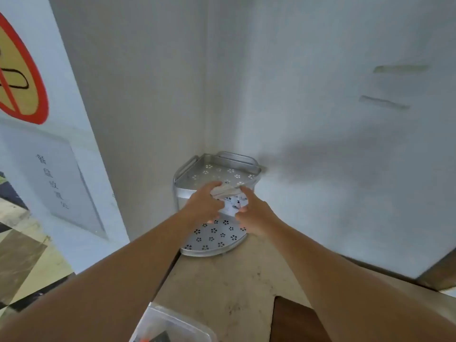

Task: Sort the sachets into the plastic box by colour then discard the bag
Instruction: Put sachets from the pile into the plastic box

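Both my hands reach into the corner and hold a white printed plastic bag [230,201] between the two tiers of a metal corner rack [214,236]. My left hand [204,204] grips the bag's left side and bunched top. On the bag's right side my right hand [254,213] pinches it. The bag's contents are hidden. At the bottom edge of the view a clear plastic box [170,327] shows dark and orange-red items inside.
The two-tier perforated metal rack stands in the wall corner on a beige counter [222,287]. A dark brown panel [293,322] lies at the lower right. A wall with a red prohibition sign [22,77] is at the left.
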